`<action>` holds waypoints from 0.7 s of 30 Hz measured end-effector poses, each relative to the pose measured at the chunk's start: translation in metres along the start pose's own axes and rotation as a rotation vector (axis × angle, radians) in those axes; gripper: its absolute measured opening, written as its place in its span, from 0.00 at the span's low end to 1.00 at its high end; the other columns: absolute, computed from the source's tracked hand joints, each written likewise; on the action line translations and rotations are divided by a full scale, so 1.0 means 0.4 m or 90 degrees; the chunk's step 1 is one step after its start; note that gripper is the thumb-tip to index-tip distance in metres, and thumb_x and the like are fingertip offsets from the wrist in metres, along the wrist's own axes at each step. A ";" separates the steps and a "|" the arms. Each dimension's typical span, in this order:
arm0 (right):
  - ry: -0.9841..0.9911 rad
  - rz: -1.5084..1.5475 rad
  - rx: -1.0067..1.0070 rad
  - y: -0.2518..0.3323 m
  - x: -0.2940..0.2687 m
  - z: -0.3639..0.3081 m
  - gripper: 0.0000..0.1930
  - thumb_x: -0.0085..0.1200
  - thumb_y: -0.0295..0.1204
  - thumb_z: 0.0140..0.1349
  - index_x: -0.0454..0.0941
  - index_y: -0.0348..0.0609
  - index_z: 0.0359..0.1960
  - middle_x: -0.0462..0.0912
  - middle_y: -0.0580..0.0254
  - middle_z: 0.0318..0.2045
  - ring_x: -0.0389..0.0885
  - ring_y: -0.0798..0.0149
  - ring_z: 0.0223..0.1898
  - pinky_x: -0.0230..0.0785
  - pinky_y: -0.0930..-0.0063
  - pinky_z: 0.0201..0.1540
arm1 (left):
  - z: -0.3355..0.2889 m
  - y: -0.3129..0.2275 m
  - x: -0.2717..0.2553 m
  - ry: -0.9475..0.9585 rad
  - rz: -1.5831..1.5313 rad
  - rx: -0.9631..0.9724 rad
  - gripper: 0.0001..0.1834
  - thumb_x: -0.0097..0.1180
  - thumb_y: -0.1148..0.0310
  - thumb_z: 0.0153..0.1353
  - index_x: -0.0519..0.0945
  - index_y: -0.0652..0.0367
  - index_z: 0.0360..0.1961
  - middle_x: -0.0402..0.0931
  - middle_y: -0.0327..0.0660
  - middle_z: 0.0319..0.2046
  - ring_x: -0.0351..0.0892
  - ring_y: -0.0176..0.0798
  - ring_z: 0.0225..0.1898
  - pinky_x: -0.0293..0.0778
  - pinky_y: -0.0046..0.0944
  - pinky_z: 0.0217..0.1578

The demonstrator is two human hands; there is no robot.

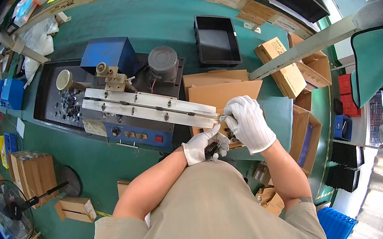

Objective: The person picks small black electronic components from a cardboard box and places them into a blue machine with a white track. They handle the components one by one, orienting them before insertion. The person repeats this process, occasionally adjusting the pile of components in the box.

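Observation:
A long pale metal feed rail [151, 107] slants across a bench machine and ends close to my chest. My right hand [252, 125], in a white striped glove, is at the tip of this rail, thumb and fingers pinched together; whatever is between them is too small to make out. Just below the rail's end, my gloved left hand [203, 146] is curled around several small black parts [212, 150]. The machine has a blue control panel [141, 137] with a red switch, a round grey motor [163, 61] and a blue housing [107, 53].
Left of the rail, a dark tray [43, 97] carries scattered small black pieces. An open cardboard box [224, 94] stands behind my hands. A black bin [219, 61] sits farther back. Cartons [281, 68] and a slanting post [307, 45] are at the right; a fan [16, 208] stands lower left.

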State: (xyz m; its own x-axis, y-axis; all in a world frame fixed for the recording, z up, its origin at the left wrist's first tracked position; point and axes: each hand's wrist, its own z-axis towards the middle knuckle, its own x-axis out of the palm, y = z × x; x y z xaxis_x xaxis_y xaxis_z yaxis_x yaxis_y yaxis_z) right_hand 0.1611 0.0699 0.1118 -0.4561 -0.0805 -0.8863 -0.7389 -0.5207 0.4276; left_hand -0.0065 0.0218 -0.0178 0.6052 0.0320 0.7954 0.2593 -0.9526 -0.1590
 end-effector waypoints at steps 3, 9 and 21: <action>0.008 0.012 0.003 -0.014 0.008 -0.002 0.05 0.62 0.26 0.54 0.79 0.46 0.32 0.81 0.61 0.37 0.78 0.51 0.44 0.67 0.57 0.48 | 0.003 0.003 -0.007 0.012 -0.005 0.006 0.32 0.48 0.36 0.71 0.83 0.57 0.34 0.83 0.43 0.31 0.81 0.38 0.28 0.73 0.35 0.26; -0.031 0.060 -0.041 0.004 0.039 0.006 0.09 0.65 0.23 0.51 0.80 0.45 0.34 0.82 0.59 0.37 0.79 0.49 0.43 0.69 0.57 0.51 | 0.017 0.013 -0.025 0.035 -0.023 0.019 0.31 0.42 0.36 0.73 0.82 0.55 0.45 0.84 0.44 0.33 0.83 0.40 0.29 0.74 0.36 0.26; 0.179 -0.020 0.029 0.043 0.100 -0.134 0.15 0.61 0.45 0.61 0.86 0.48 0.31 0.82 0.54 0.33 0.81 0.50 0.38 0.72 0.55 0.41 | 0.005 -0.007 0.042 -0.021 -0.050 -0.040 0.39 0.35 0.25 0.67 0.78 0.44 0.56 0.84 0.36 0.48 0.84 0.41 0.48 0.80 0.55 0.43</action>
State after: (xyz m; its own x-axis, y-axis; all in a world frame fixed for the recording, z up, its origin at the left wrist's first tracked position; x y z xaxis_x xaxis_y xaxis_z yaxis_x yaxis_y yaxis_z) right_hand 0.1566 0.0120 0.0742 -0.2828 -0.3005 -0.9109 -0.7748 -0.4883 0.4016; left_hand 0.0043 0.0257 -0.0051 0.6093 0.1157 0.7845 0.2594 -0.9640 -0.0592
